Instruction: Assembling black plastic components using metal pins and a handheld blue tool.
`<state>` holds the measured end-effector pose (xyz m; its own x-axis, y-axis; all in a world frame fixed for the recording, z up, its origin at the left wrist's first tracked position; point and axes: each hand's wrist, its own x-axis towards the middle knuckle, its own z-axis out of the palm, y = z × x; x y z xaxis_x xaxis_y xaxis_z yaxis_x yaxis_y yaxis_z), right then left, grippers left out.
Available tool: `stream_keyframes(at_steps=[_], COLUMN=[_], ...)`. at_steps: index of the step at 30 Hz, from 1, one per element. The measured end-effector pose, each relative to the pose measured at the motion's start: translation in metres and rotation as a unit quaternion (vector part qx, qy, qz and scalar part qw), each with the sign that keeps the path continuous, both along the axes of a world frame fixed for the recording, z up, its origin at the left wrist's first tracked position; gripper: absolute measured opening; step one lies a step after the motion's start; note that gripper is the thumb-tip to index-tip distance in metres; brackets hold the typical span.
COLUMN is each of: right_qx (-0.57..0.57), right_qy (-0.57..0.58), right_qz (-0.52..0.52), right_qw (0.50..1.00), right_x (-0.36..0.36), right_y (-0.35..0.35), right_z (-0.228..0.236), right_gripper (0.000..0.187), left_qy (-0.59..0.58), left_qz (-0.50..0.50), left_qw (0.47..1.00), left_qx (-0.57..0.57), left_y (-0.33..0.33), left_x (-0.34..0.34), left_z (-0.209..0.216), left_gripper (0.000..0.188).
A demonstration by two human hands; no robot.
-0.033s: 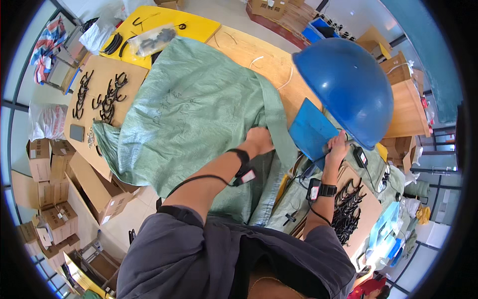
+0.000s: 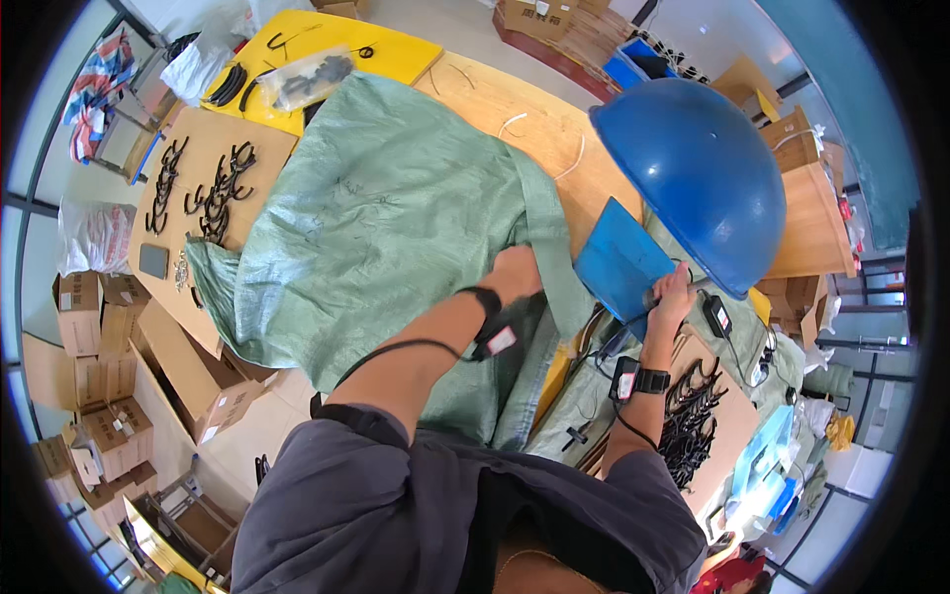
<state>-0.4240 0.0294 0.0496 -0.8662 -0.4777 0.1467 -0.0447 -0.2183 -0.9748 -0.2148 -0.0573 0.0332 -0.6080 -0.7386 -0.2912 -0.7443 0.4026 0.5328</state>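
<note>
My left hand is closed on the edge of a large green woven sack, which lies spread over the table with its mouth turned toward the right. The inside of the sack is mostly hidden. To the right, my right hand is closed round the short handle of a flat blue scoop, whose blade points away from me beside the sack's edge. Just beyond that hand, a big blue basin rests tipped with its rounded underside up. Black strapped devices with cables are on both wrists.
Black hooks lie on cardboard at left, beside a phone. A yellow board carries a plastic bag of dark parts. More black hooks are piled near my right forearm. Open cartons stand on the floor at left.
Very little differs. My left hand has edged slightly away from me with the sack's edge, and the basin appears a touch farther right.
</note>
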Motion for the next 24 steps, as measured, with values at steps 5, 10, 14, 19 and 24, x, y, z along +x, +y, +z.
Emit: stream_keyframes(at_steps=[5,10,14,19,24], right_qx=[0.020,0.019,0.003,0.025,0.010], right_qy=[-0.055,-0.087,-0.119,-0.099,-0.052], right_qz=[-0.027,0.017,0.041,0.083,0.150], right_qw=[0.998,0.996,0.992,0.991,0.987], right_x=[0.006,0.016,0.020,0.024,0.022], right_y=[-0.002,0.008,0.011,0.014,0.016], right_z=[0.005,0.021,0.028,0.041,0.025], right_gripper=[0.036,0.038,0.040,0.039,0.035], left_qy=[0.297,0.322,0.422,0.348,0.408], left_qz=[-0.039,0.133,0.187,0.134,-0.164], left_qw=[0.916,0.579,0.471,0.744,0.886], left_qx=[0.268,0.737,0.751,0.554,0.148], left_y=[-0.063,-0.052,-0.041,-0.042,-0.028], left_x=[-0.029,-0.034,-0.057,-0.069,-0.042], left_z=[-0.072,-0.020,-0.026,-0.006,-0.086], left_gripper=[0.013,0.033,0.041,0.030,0.016])
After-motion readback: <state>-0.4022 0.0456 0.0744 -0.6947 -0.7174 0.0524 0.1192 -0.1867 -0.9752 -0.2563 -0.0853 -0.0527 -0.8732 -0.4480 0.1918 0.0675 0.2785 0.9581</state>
